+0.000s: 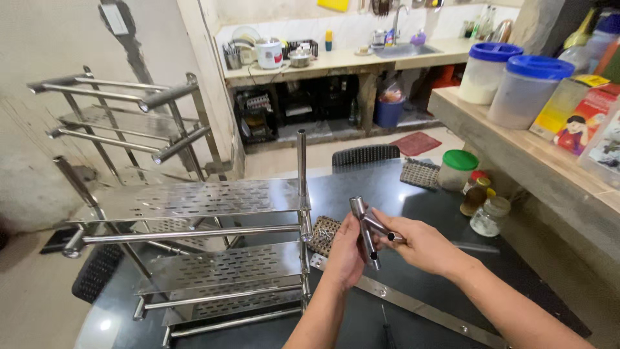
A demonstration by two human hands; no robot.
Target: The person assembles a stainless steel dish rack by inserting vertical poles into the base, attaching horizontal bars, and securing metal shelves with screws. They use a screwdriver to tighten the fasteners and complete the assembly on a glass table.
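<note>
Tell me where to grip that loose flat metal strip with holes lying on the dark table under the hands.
Probably the near end of the flat metal strip, taken from above across its narrow width. It lies flat and diagonal on the dark table, its far end tucked beneath the left hand and right hand, which hold a branched steel tube connector.

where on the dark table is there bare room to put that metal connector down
Bare tabletop lies between the hands and the jars, and at the near edge beside the rack. It is crowded under the left hand and right hand, with woven mat and flat bar.
</note>
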